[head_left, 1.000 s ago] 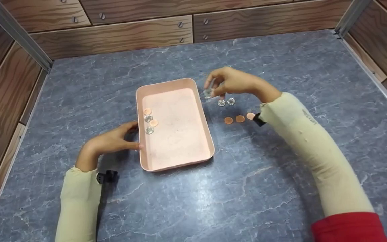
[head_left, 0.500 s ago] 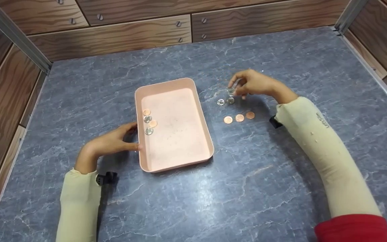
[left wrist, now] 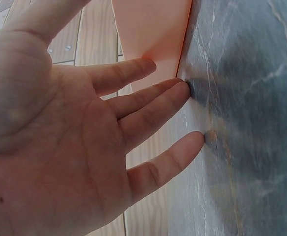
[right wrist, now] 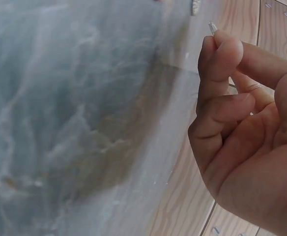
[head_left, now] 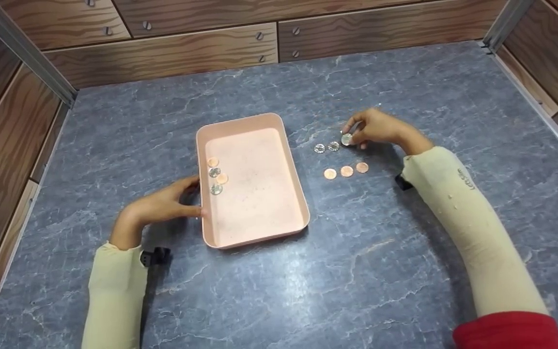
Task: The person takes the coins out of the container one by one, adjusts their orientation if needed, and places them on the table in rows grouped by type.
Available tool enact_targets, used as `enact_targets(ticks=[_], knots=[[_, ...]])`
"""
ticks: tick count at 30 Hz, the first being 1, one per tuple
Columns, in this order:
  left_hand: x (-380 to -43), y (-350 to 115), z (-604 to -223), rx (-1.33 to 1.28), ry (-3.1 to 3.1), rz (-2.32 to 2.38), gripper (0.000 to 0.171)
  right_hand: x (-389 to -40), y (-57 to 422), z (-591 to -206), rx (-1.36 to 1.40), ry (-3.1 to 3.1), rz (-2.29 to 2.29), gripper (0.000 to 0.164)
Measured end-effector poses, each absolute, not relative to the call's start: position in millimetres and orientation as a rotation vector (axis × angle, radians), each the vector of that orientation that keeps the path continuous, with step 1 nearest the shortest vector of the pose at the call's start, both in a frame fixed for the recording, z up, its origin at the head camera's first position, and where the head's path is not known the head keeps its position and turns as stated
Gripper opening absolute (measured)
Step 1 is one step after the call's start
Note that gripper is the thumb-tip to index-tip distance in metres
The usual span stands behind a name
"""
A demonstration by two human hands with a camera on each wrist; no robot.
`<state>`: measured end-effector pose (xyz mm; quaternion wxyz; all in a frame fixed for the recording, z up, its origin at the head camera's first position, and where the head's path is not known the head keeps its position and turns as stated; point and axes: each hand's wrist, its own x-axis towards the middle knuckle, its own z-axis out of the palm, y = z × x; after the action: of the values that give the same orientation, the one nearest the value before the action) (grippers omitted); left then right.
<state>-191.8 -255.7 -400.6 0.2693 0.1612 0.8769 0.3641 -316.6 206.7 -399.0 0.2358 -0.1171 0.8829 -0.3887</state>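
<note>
A pink rectangular tray (head_left: 259, 203) sits mid-table, with two copper coins (head_left: 222, 179) and two silver coins (head_left: 215, 172) along its left side. My left hand (head_left: 160, 203) rests beside its left wall, thumb tip at the wall. In the left wrist view, those fingers (left wrist: 153, 113) are straight, their tips at the tabletop. Right of the tray, my right hand (head_left: 376, 127) pinches a silver coin (head_left: 347, 139) between thumb and fingertips; in the right wrist view its edge (right wrist: 212, 28) sticks out past the fingertips. Two more silver coins (head_left: 319, 148) lie just left of it.
Three copper coins (head_left: 347, 171) form a row on the blue marbled table (head_left: 385, 271), nearer me than the silver ones. Wood-patterned walls (head_left: 187, 53) close off the back and sides. A wrist camera (head_left: 155, 257) juts from the left sleeve.
My right hand has carried the silver coin rightward from beside the tray, then down to the right end of the silver coins. The left hand and tray stay where they were.
</note>
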Motion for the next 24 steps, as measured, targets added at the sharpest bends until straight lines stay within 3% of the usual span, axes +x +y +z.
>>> enact_targets(ticks=[24], knots=[[-191.2,-255.2,-399.0,0.484,2.343,1.038,0.088,-316.4,206.2,-406.9,-0.281,2.496,-0.950,0.028]])
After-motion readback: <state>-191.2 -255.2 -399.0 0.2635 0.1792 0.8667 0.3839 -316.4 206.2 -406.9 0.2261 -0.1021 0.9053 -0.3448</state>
